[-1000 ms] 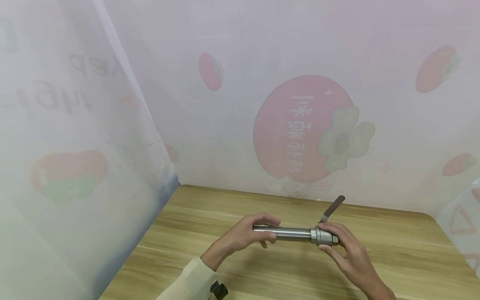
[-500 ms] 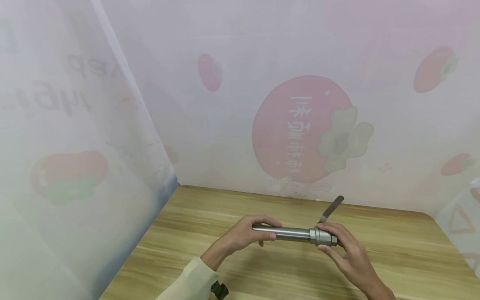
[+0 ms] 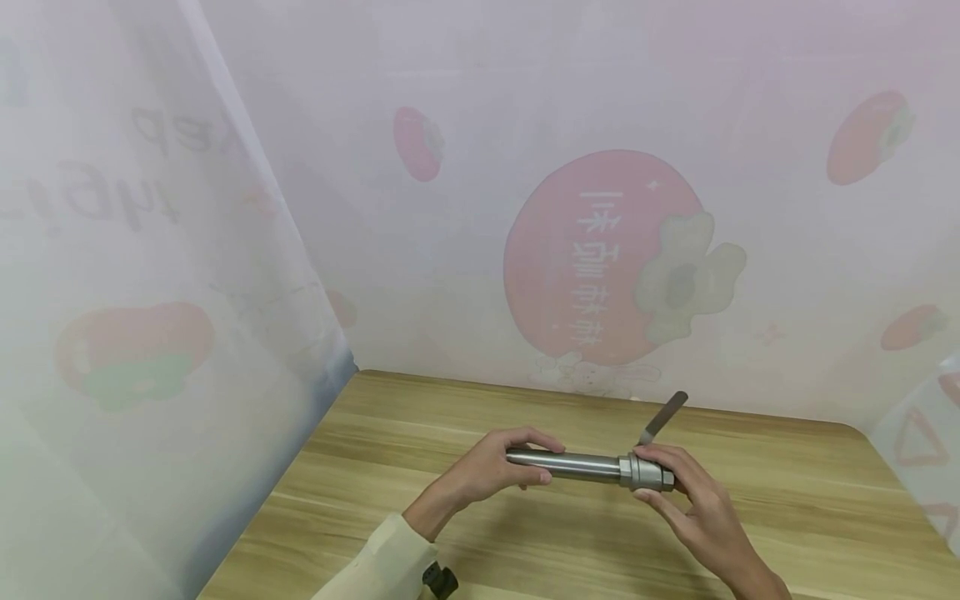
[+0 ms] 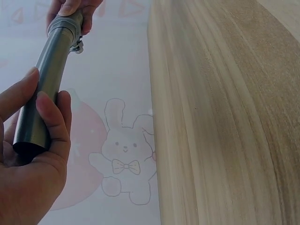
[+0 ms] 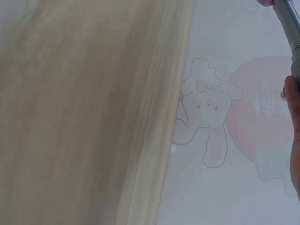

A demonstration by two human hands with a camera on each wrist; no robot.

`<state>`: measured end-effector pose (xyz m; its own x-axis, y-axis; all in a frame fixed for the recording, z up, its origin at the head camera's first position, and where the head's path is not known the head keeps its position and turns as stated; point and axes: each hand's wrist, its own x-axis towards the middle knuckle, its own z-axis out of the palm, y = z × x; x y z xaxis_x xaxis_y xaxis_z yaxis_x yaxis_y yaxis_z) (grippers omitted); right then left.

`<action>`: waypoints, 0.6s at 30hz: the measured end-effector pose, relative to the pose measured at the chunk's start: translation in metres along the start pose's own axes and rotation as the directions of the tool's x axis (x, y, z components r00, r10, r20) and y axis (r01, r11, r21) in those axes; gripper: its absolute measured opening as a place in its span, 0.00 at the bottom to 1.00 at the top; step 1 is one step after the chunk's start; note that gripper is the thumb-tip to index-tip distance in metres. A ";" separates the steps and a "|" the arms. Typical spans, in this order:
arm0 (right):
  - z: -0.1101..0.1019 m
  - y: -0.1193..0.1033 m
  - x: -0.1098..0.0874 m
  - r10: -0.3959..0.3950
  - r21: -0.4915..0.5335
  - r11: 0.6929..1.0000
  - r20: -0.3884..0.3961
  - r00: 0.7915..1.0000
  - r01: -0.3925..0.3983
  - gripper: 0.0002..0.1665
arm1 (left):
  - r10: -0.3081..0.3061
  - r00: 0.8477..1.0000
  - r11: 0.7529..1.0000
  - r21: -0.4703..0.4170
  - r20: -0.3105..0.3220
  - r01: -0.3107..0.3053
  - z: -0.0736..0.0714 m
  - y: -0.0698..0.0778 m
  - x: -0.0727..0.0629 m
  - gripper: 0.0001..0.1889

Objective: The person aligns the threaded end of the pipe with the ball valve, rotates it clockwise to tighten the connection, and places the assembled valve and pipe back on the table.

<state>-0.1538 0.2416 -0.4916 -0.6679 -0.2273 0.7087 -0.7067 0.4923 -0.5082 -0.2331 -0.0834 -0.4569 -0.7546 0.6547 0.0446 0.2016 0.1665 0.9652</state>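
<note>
A smooth metal pipe [image 3: 588, 467] lies level in front of me, its right end joined to a ball valve [image 3: 641, 472]. My left hand [image 3: 491, 467] holds the pipe's free end between thumb and fingers; the left wrist view shows the fingers wrapped round the pipe [image 4: 44, 89] near its open end. My right hand [image 3: 701, 508] grips the valve body, thumb below and fingers on top. The valve's lever handle [image 3: 665, 417] sticks up and away to the right. Only the edge of the right hand [image 5: 294, 126] enters the right wrist view.
Beneath both hands is a wooden table [image 3: 360, 467]. A pale printed curtain [image 3: 450, 267] stands along its far edge, and another curtain panel [image 3: 150, 458] runs down the left side. A black wrist device [image 3: 439, 579] sits at the left sleeve [image 3: 382, 562].
Hands, pipe and valve keep nearly the same pose. A lower finger of the left hand has drawn in closer behind the pipe.
</note>
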 end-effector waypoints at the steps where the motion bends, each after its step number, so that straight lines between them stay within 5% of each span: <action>1: 0.000 0.000 0.000 0.004 -0.001 1.000 0.001 1.000 -0.004 0.45 | 0.000 1.000 1.000 0.004 0.001 0.000 0.000 0.000 0.000 0.20; 18: -0.001 -0.001 -0.001 0.021 -0.011 1.000 0.005 1.000 -0.021 0.44 | 0.047 0.998 0.976 0.212 0.049 -0.057 -0.001 0.005 0.001 0.18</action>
<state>-0.1521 0.2423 -0.4910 -0.6842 -0.2211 0.6950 -0.6897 0.5059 -0.5181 -0.2334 -0.0828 -0.4521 -0.7126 0.6973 0.0773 0.3716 0.2816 0.8847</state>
